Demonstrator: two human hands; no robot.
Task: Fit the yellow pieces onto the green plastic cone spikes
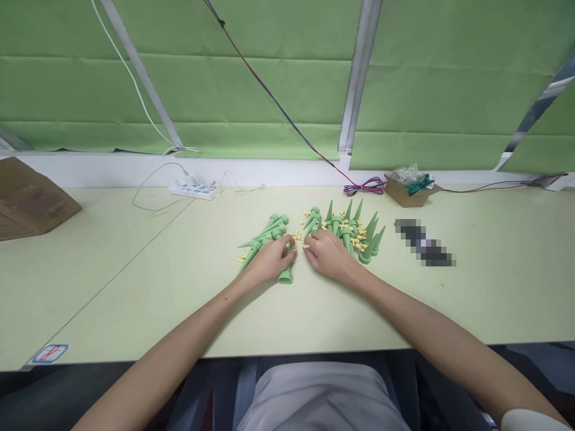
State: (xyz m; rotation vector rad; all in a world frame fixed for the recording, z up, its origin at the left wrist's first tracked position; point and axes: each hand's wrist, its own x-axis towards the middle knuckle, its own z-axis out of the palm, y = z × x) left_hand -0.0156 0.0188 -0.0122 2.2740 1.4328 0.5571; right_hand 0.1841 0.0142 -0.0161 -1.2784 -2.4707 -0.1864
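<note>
Two groups of green plastic spikes (347, 240) lie on the pale table (336, 317), one under and beyond the left hand (276, 256), the other beyond and to the right of the right hand (330, 254). Both hands rest close together with their fingers bent inward — the fingertips face each other across a narrow gap, and whether either one pinches a piece cannot be told. Small yellow plastic pieces (297, 237) lie just beyond that gap, with more scattered among the spikes of the right group. One spike's flared green end (284, 278) shows on the near side of the left hand. Farther off, beyond the left hand and to its left, sits a white power strip (197, 190); beyond the right hand are a coil of red and blue wire (365, 187) and an open cardboard box (406, 194) — crumpled clear plastic (408, 173) inside it.
</note>
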